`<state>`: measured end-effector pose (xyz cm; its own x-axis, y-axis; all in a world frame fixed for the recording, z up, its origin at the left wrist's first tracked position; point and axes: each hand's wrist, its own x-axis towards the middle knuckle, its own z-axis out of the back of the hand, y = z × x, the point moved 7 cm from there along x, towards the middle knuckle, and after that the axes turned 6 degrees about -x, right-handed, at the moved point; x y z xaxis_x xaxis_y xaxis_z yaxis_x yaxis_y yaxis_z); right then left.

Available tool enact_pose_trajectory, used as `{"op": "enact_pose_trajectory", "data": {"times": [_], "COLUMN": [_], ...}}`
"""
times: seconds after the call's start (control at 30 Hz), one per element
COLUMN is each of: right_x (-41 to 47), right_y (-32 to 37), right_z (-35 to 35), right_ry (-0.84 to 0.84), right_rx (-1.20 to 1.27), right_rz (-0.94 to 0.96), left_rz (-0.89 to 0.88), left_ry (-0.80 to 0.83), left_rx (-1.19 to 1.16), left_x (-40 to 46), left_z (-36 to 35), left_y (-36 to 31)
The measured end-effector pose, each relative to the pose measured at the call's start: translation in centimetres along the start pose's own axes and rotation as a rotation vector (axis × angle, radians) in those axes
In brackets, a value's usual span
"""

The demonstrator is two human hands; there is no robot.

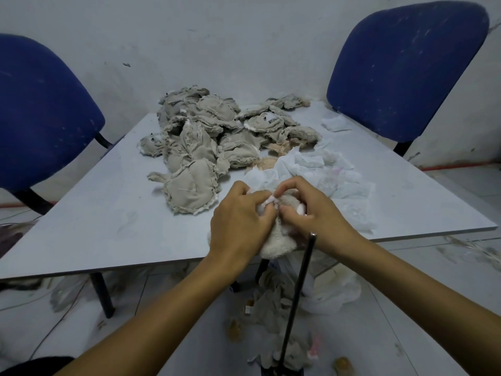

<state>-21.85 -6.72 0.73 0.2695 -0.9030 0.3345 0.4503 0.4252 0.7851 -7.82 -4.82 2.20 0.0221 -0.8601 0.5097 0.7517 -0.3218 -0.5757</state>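
Left hand (238, 221) and right hand (317, 213) pinch a fuzzy cream plush (276, 246) at the grey table (108, 226) edge. Beyond, I see frayed beige skins (195, 137) heaped, blue chairs (406, 69), white wall (244, 36).

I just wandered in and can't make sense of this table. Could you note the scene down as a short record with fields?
activity: both hands work on a cream plush toy at the near edge of the table
left hand: grips the toy's side
right hand: pinches the toy's top
on table: pile of grey sewn toy skins with frayed seams; thin white sheets
seating: left blue chair; right blue chair
also: black rod by the right wrist
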Motion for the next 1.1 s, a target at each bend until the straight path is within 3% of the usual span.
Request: {"op": "enact_pose_trajectory", "data": {"times": [0.17, 0.37, 0.5, 0.6, 0.77, 1.0, 1.1], "right_x": [-0.3, -0.4, -0.8, -0.6, -0.1, 0.3, 0.1], "right_y": [-0.8, -1.0, -0.3, -0.6, -2.2, -3.2, -2.8], "right_z": [0.0, 0.6, 0.0, 0.1, 1.2, 1.1, 1.1], "right_ry": [-0.014, 0.025, 0.099, 0.099, -0.050, -0.047, -0.020], "right_rx": [0.038, 0.260, 0.300, 0.279, 0.376, 0.571, 0.538], "right_rz": [-0.085, -0.165, -0.133, -0.151, -0.249, -0.289, -0.243], "left_rz": [-0.032, -0.094, -0.090, -0.088, -0.283, -0.597, -0.513], "left_ry": [0.188, 0.080, -0.067, -0.047, 0.242, 0.191, 0.188], "left_rx": [0.017, -0.155, -0.146, -0.095, -0.085, 0.026, -0.011], "left_x": [0.4, 1.1, 1.3, 1.4, 0.4, -0.4, -0.4], "left_z": [-1.6, -0.4, -0.2, -1.2, -2.8, -1.2, -1.0], "left_y": [-0.2, -0.7, -0.9, -1.0, -1.6, -2.3, -2.2]}}
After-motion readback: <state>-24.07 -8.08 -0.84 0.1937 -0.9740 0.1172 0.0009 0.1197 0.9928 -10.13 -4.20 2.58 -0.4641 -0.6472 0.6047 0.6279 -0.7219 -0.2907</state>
